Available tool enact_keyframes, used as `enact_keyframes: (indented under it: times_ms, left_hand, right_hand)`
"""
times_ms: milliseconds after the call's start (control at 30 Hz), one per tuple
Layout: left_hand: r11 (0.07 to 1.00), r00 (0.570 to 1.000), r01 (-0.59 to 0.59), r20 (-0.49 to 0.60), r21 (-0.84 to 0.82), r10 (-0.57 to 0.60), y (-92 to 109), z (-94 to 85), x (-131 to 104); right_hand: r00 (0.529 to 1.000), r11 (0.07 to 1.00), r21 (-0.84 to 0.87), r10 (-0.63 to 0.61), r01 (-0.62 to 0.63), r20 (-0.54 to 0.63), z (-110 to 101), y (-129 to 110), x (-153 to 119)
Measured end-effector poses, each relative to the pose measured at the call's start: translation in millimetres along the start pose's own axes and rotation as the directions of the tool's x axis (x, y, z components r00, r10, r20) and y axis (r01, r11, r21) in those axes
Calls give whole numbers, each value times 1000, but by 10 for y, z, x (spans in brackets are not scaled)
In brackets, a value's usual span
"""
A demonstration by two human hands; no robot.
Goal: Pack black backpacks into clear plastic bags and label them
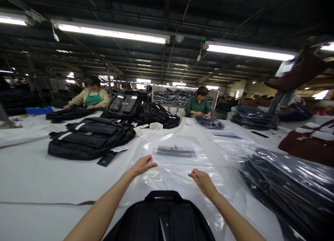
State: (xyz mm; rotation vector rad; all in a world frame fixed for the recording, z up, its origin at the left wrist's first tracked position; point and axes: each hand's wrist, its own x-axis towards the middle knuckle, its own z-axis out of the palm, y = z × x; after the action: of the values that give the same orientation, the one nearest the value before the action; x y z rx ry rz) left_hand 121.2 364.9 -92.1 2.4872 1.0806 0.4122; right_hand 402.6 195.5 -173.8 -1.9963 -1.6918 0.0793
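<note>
A clear plastic bag (pixel 180 140) with dark printed lines lies flat on the white table, ahead of both hands. My left hand (pixel 143 165) is closed in a pinch on the plastic at its left side. On the right, my right hand (pixel 200 178) pinches the plastic too, its fingers curled together. Between my forearms, at the near edge, is a black backpack (pixel 164 220) with its top handle pointing away from me. Neither hand touches the backpack.
Black bags (pixel 86 140) with tags lie on the left of the white table (pixel 33 178). Plastic-wrapped dark bags (pixel 292 181) are piled at right, near brown handbags (pixel 310 143). Two people sit across the table, one in a green apron (pixel 93 100), one in a green shirt (pixel 194 105).
</note>
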Motion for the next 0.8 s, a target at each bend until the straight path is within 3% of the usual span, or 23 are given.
enact_keyframes:
  times_ms: [100,200,333,467,600,667,733,800]
  left_hand:
    - [999,991,-45,124,-2,45,-28,-53,-53]
    - [998,983,-39,181,56,28,-64,-29,-98]
    - [977,992,8,124,212,-35,-60,-27,-167]
    - [967,998,19,61,253,-36,187,-43,-206]
    - [951,993,-113,52,287,102,604,210,-146]
    - [936,992,-123,49,329,114,702,361,-95]
    - [931,997,-81,11,357,82,661,427,-60]
    - [933,998,-34,-38,357,51,505,375,-69]
  right_hand:
    - [993,992,63,-110,107,44,-22,-9,-91]
    - [995,990,110,-88,83,41,19,-75,-118]
    - [999,986,166,20,-14,-37,107,-204,-11]
    - [991,983,182,62,-39,-120,124,-301,112]
    - [981,988,152,68,-40,-180,95,-423,161]
    - [977,991,125,72,-47,-200,68,-478,159]
    - [980,995,98,42,-23,-196,31,-495,134]
    - [992,998,40,-43,48,-122,-4,-462,84]
